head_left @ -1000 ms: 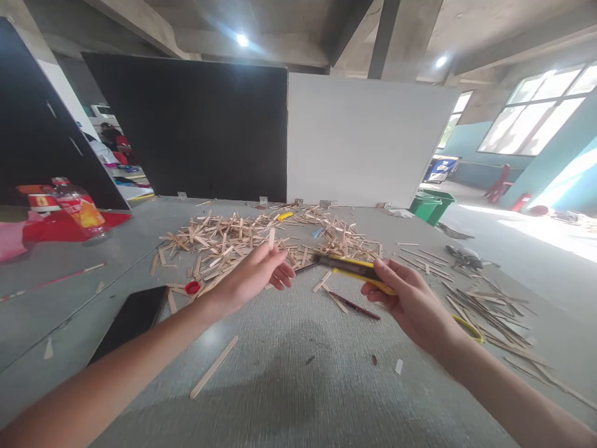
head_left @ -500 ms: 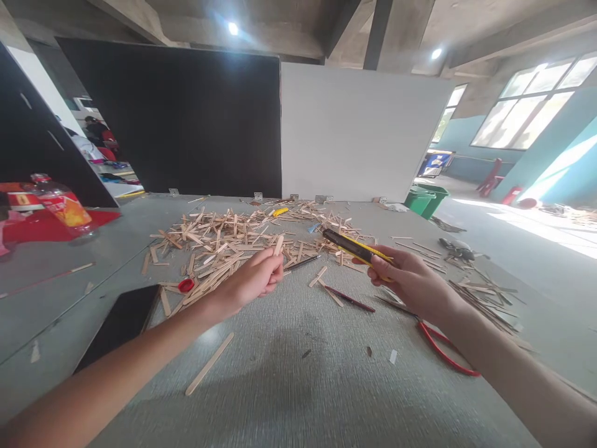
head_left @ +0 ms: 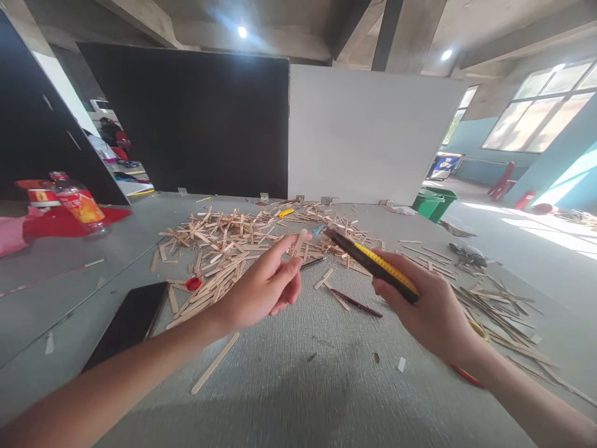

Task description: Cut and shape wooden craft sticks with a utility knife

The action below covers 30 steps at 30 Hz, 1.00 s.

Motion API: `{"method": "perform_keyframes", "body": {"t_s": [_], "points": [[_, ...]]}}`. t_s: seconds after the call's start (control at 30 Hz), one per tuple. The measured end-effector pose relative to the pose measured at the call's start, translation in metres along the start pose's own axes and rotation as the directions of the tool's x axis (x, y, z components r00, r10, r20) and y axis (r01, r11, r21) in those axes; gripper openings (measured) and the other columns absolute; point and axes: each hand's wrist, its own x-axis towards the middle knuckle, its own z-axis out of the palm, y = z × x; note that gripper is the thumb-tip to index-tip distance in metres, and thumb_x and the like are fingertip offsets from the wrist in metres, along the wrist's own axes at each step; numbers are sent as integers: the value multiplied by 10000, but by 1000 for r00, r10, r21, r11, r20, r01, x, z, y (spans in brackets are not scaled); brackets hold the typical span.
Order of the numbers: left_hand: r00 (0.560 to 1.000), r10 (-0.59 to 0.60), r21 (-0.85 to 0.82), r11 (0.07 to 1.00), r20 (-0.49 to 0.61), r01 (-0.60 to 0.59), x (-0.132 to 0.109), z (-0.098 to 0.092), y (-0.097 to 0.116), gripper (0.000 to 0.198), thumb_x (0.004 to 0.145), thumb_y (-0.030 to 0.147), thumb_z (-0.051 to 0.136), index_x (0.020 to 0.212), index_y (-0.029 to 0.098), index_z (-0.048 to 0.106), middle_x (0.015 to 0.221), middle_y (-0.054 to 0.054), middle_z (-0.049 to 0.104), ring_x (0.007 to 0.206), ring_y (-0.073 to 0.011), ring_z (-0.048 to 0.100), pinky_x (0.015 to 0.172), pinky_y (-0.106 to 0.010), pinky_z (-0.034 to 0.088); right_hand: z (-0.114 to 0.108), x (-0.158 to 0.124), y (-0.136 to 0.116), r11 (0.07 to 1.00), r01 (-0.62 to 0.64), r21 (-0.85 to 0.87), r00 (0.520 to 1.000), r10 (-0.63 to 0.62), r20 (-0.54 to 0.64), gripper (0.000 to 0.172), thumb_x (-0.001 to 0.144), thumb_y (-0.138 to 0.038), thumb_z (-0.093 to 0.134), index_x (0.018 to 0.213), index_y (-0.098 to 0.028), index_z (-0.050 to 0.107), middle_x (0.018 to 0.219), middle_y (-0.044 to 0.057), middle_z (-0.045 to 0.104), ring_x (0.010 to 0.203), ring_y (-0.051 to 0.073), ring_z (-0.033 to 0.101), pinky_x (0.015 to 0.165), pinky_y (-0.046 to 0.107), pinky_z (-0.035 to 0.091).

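Pinched between the thumb and fingers of my left hand [head_left: 268, 283] is a wooden craft stick [head_left: 299, 241], its rounded tip pointing up. My right hand [head_left: 422, 305] is wrapped round a black and yellow utility knife [head_left: 375, 261], whose front end points up and left toward the stick without touching it. Whether its blade is out I cannot tell. Behind both hands spreads a loose pile of craft sticks [head_left: 221, 233]. A dark pen [head_left: 313, 263] lies just past my left hand, and a thin dark red brush or pen [head_left: 358, 303] rests between the hands.
A phone [head_left: 128, 323] lies left of my forearm, near a red cap [head_left: 193, 284]. One craft stick [head_left: 215, 364] is in front. Red-handled scissors [head_left: 467, 376] are partly under my right arm, beside thin strips [head_left: 501, 317]. A bottle [head_left: 79, 202] stands at left; upright panels [head_left: 359, 134] border the back.
My right hand has turned and come nearer, showing the knife's yellow ridged side. My left hand has rolled so its thumb shows, still holding the stick. The view has shifted slightly left.
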Motion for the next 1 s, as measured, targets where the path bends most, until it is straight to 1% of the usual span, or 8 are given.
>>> {"method": "perform_keyframes", "body": {"t_s": [0.03, 0.1, 0.17, 0.27, 0.43, 0.6, 0.73, 1.0], "points": [[1000, 2, 0, 1000, 9, -2, -3, 2, 2, 530, 1136, 437, 443, 1626, 294, 302, 683, 57, 559, 532, -116, 429, 450, -213, 343, 2, -3, 0, 984, 136, -110, 989, -142, -47, 309, 1034, -287, 633, 1336, -230, 670, 925, 52, 762, 624, 142, 632, 561, 269, 517], [1000, 8, -16, 1000, 29, -8, -8, 5, 7, 518, 1140, 425, 437, 1627, 314, 300, 715, 53, 551, 586, -124, 431, 480, -213, 351, 4, -10, 2, 894, 362, -262, 920, -388, -51, 477, 1024, -167, 638, 1487, -264, 579, 1019, 61, 773, 677, 142, 671, 580, 256, 533], [999, 19, -47, 999, 50, -17, -14, 9, 11, 506, 1147, 395, 409, 1632, 331, 280, 761, 45, 563, 620, -130, 428, 512, -224, 362, 4, -16, 6, 811, 482, -333, 863, -505, 19, 643, 1021, -85, 612, 1611, -279, 447, 999, 52, 753, 675, 136, 663, 548, 247, 513], [996, 39, -72, 997, 84, -33, -22, 12, 16, 498, 1150, 352, 382, 1633, 344, 264, 799, 41, 569, 628, -130, 414, 552, -248, 381, 2, -23, 10, 780, 513, -359, 848, -525, 71, 750, 1007, -18, 577, 1671, -282, 350, 960, 41, 726, 657, 133, 644, 535, 251, 505], [990, 50, -90, 995, 133, -39, -30, 13, 20, 496, 1155, 329, 366, 1627, 401, 231, 810, 51, 576, 602, -117, 402, 565, -260, 380, -3, -26, 10, 726, 569, -387, 804, -589, 79, 734, 986, 10, 582, 1659, -206, 386, 973, 72, 721, 707, 150, 645, 544, 267, 501], [988, 41, -91, 996, 151, -27, -33, 12, 22, 497, 1160, 323, 347, 1626, 429, 211, 825, 51, 581, 604, -115, 397, 572, -252, 389, -5, -25, 9, 684, 617, -389, 767, -632, 106, 729, 967, 26, 584, 1651, -132, 387, 962, 96, 709, 694, 157, 611, 549, 288, 486], [990, 38, -77, 997, 136, -27, -34, 13, 23, 496, 1159, 338, 357, 1624, 442, 216, 811, 54, 582, 605, -121, 401, 574, -256, 394, -6, -26, 8, 672, 614, -414, 768, -630, 117, 742, 966, 23, 578, 1661, -129, 365, 966, 109, 715, 717, 171, 620, 554, 299, 476], [990, 30, -61, 998, 136, -22, -32, 13, 21, 511, 1153, 348, 351, 1638, 403, 201, 813, 39, 581, 592, -126, 397, 567, -269, 396, -5, -23, 8, 664, 618, -421, 762, -638, 114, 764, 957, 24, 587, 1666, -144, 358, 930, 91, 727, 680, 169, 625, 537, 301, 473]]}}
